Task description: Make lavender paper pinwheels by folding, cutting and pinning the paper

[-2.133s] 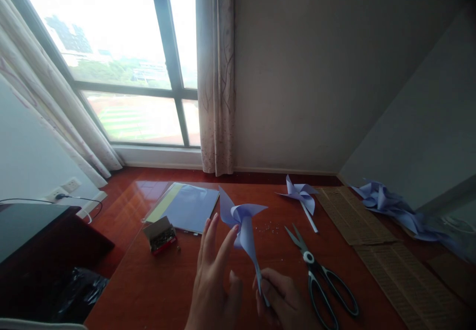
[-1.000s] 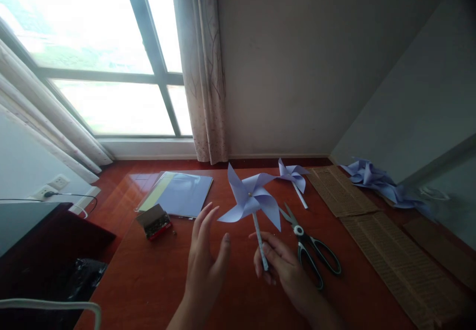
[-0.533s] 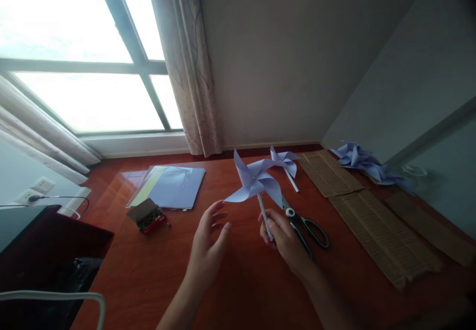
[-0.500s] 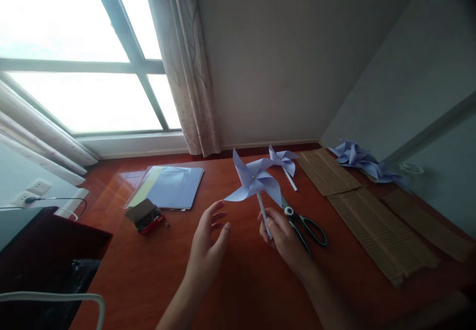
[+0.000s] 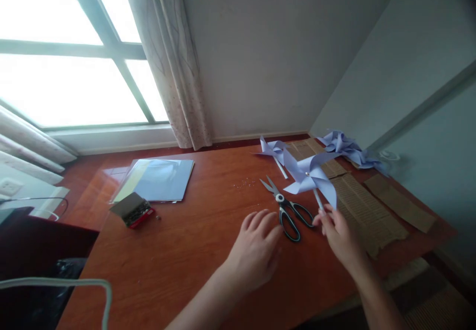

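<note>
Right hand (image 5: 338, 236) is pinching the white stick (image 5: 319, 202) of a lavender paper pinwheel (image 5: 310, 176), fingers closed around the stick's lower end. Pinwheel head is sitting above and slightly left of the grip, stick tilting up and to the left from the fingers. The blades are hanging over the strips of brown corrugated cardboard (image 5: 362, 206) at the right side of the table; can't tell if the blades are touching the cardboard or floating just above it.

Left hand (image 5: 256, 250) is holding nothing: palm down, fingers spread loosely and slightly curled, hovering low over the red-brown wooden table (image 5: 193, 241). Its fingertips (image 5: 273, 219) are sitting just beside the black handles of the scissors (image 5: 288, 211), contact not clear. The scissors are lying flat on the table between the two hands, blades partly open and pointing away from the person.

A second pinwheel (image 5: 274, 149) is lying on the table beyond the scissors, near the far edge. A pile of more lavender pinwheels (image 5: 347, 147) is resting against the wall at the far right, beyond the cardboard. Small pale specks (image 5: 243, 184) are lying scattered on the table left of the scissor tips.

Well apart on the left: a stack of paper sheets (image 5: 159, 179), blue on top, and an open small box of pins (image 5: 133, 210) just in front of it. The window (image 5: 67, 72) and curtain (image 5: 167, 57) are standing behind the table.
</note>
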A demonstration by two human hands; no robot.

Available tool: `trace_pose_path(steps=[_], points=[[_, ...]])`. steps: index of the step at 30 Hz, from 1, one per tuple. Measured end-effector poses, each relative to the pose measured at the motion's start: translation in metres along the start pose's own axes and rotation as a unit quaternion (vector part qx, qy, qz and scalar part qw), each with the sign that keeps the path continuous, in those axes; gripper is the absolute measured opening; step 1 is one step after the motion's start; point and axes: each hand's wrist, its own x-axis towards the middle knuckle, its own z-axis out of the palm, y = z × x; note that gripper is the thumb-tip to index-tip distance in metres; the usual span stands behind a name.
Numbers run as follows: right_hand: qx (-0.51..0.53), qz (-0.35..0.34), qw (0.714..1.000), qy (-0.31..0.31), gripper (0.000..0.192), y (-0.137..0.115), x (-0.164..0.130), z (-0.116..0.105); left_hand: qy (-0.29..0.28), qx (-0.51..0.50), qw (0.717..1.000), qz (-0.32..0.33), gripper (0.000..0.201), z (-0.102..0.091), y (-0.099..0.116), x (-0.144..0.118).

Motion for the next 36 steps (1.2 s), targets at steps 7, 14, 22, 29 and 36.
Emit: trace_pose_path(steps=[7,14,22,29,36], points=[[-0.036,0.092,0.994,0.037,0.039,0.031,-0.016,-0.014,-0.060,0.068,0.990,0.112,0.053,0.038,0.019,0.052],[-0.124,-0.023,0.989,0.078,0.047,0.034,-0.018,-0.010,-0.065,0.042,0.994,0.075,0.053,0.039,0.005,0.033],[-0.232,-0.071,0.966,0.095,0.044,0.035,-0.031,0.003,-0.059,0.035,0.998,0.006,0.055,0.004,-0.012,-0.009],[-0.226,-0.097,0.962,0.118,0.037,0.036,-0.038,0.004,-0.064,0.034,0.997,-0.019,0.055,-0.010,-0.024,-0.019],[-0.083,-0.198,0.971,0.107,0.023,-0.017,-0.050,0.015,-0.004,0.012,1.000,-0.014,0.039,-0.009,-0.023,-0.020]])
